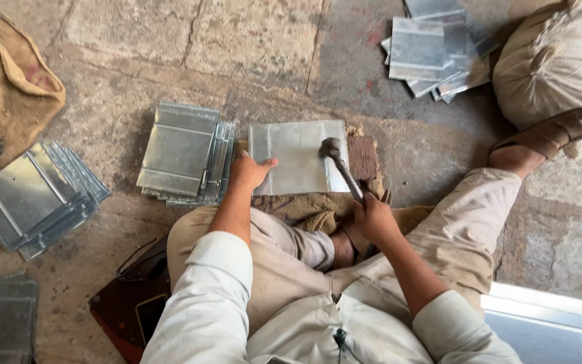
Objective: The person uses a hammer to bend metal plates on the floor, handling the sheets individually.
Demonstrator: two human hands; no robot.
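The right hand [374, 219] is clenched around the dark metal hammer [342, 168], whose long axis points to 11 o'clock onto the flat grey sheet-metal piece [296, 156], whose left edge the left hand [249, 170] presses down with spread fingers.

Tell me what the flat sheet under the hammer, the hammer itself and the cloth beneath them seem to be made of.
Sheet: thin metal, probably galvanised steel, going by its dull silver sheen and folded edges. Hammer: dark metal head; the handle, gripped by the right hand, is too dark to tell. Cloth: coarse brown weave, likely jute sacking. The left hand presses the sheet's edge.
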